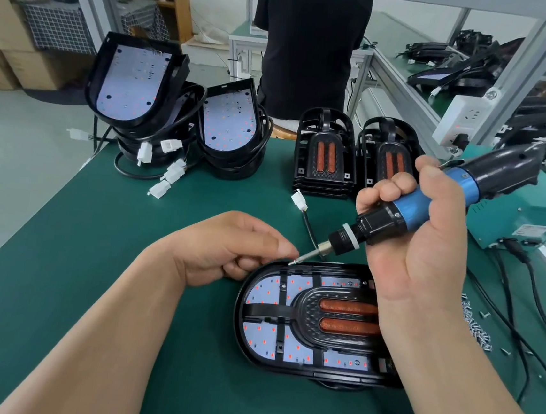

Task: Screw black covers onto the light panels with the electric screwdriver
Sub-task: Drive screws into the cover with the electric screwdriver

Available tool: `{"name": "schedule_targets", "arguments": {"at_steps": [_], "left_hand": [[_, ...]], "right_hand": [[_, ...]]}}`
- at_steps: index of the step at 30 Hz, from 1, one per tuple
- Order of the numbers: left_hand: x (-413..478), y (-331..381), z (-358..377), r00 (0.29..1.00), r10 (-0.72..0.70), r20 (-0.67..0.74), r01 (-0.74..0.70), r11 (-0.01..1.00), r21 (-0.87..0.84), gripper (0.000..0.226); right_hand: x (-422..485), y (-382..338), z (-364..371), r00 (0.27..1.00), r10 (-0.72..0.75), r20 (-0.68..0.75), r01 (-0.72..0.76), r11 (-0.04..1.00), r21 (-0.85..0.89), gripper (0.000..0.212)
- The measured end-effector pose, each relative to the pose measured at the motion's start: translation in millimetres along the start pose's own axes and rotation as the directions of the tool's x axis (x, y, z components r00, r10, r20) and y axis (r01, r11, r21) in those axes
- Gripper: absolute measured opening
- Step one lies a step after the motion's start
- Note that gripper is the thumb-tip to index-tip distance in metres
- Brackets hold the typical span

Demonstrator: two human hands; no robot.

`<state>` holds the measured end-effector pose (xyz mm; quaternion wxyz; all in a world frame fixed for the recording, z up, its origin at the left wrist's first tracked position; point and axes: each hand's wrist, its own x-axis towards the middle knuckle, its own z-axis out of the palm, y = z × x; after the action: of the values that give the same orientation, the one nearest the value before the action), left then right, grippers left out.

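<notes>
Closest to the camera, low and centre, there's the light panel (261, 334) lying flat on the green mat (111, 241) with a black cover (332, 307) already sitting on it, so it's lined up but I'd guess not fully fastened yet. The left hand (234, 250) rests at the panel's top edge, thumb and forefinger pinched together right at the bit tip (294, 261). My guess is it's steadying a screw there, but that's too small to actually see. The right hand (428, 245) is wrapped around the electric screwdriver (408, 208), holding it slanted down to the left so the bit meets that corner hole. Loose screws (480, 330) sit at the right edge, handy for grabbing. Further back, middle right, spare covers (326, 158) stand stacked, and the upper left has piles of bare panels (133, 83) with their white connectors (168, 171) dangling, presumably the queue. A person in a black shirt (310, 43) stands at the far top.
</notes>
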<state>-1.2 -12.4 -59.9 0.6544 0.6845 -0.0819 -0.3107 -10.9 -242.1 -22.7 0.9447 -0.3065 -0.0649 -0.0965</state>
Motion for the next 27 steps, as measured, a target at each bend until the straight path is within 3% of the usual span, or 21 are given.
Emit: {"name": "schedule_targets", "arguments": {"at_steps": [3,11,18,27], "left_hand": [[-1.0,0.7,2.6,1.000,-0.016,-0.012,0.017,0.994,0.108,0.036],[0.9,-1.2,6.4,0.997,-0.013,-0.071,0.024,0.987,0.161,0.034],[1.7,-1.4,1.8,0.990,0.034,-0.139,-0.011,0.986,0.167,0.022],[-1.1,0.8,3.8,0.992,0.048,-0.120,-0.028,0.986,0.164,0.010]], "right_hand": [[-5.4,-2.7,5.6,0.994,0.044,0.098,-0.043,0.999,-0.008,0.009],[-18.4,-0.8,17.1,0.946,0.176,0.272,-0.152,0.983,-0.106,0.015],[-24.0,0.7,20.9,0.916,0.210,0.343,-0.152,0.970,-0.189,0.019],[-27.9,9.3,21.8,0.893,0.236,0.384,-0.146,0.957,-0.250,0.028]]}}
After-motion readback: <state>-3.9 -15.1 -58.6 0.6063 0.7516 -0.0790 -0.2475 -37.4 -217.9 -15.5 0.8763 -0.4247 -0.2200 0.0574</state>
